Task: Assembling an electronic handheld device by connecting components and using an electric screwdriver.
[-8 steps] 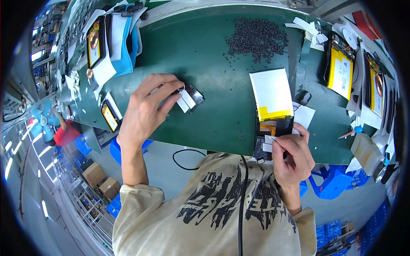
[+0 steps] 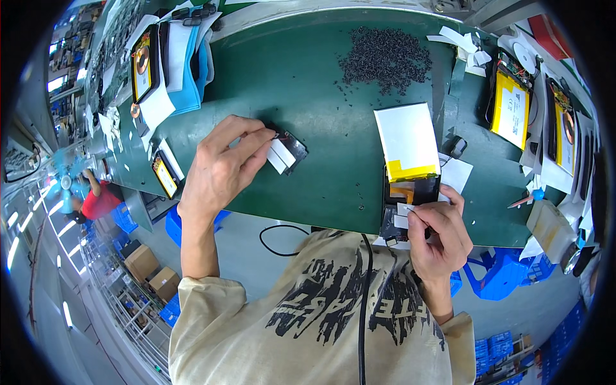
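Note:
My left hand is closed in a pinch at the upper left corner of a small black plate. Two white strips lie side by side on that plate. Whatever sits between those fingertips is too small to make out. At the table's front edge my right hand pinches the end of a small white strip over an opened black device casing. A flat white battery pack with yellow tape along its near edge lies at the casing's far end.
A heap of small black parts lies at the back. Opened devices with yellow-edged batteries stand at the right. Blue sheets and another device are stacked at the left. Paper scraps and tweezers lie on the right side.
My left fingertips have drawn closer together at the plate's corner, and the thin white sliver at them no longer shows. The right hand stays in place.

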### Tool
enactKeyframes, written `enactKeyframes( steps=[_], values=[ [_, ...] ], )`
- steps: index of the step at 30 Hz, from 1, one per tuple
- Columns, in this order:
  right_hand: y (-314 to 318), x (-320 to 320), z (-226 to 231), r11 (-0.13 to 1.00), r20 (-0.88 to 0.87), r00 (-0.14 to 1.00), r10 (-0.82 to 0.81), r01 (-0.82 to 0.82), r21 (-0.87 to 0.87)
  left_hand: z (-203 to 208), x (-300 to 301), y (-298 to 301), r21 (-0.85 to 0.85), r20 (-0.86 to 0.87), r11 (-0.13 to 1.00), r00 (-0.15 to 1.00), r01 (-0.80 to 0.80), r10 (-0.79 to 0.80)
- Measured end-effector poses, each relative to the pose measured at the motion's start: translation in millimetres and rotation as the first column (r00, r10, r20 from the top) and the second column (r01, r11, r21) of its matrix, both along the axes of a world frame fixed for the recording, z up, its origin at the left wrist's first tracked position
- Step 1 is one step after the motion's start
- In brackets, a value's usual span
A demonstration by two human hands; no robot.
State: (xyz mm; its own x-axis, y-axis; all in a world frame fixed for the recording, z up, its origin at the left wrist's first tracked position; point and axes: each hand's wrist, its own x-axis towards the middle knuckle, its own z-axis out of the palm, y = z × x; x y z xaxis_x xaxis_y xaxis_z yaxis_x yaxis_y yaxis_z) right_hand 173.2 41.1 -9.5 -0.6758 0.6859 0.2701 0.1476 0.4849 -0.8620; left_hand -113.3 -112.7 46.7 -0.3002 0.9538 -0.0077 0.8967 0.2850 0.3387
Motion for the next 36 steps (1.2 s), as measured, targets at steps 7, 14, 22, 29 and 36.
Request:
enactKeyframes(
  steps=[7, 14, 22, 29, 36],
  values=[
    [0, -2, 1, 1.000, -0.009, 1.000, -0.005, 0.005, 0.000, 9, 7, -13, -0.050, 0.160, 0.995, 0.983, -0.081, 0.088],
    [0, -2, 1, 1.000, -0.003, 1.000, 0.001, -0.001, 0.003, 3, 9, -22, -0.108, 0.192, 0.988, 0.972, -0.115, 0.134],
    [0, -2, 0, 1.000, 0.004, 1.000, 0.000, 0.000, 0.005, 0, 13, -29, -0.047, 0.162, 0.987, 0.974, -0.155, 0.161],
    [1, 1, 0, 1.000, 0.017, 1.000, -0.002, 0.002, 0.001, 5, 9, -25, -0.075, 0.236, 0.967, 0.938, -0.244, 0.255],
    [1, 1, -3, 0.999, -0.102, 0.994, -0.043, 0.041, -0.016, 14, 7, 32, 0.222, 0.080, 0.973, 0.996, -0.059, 0.042]
  ],
)
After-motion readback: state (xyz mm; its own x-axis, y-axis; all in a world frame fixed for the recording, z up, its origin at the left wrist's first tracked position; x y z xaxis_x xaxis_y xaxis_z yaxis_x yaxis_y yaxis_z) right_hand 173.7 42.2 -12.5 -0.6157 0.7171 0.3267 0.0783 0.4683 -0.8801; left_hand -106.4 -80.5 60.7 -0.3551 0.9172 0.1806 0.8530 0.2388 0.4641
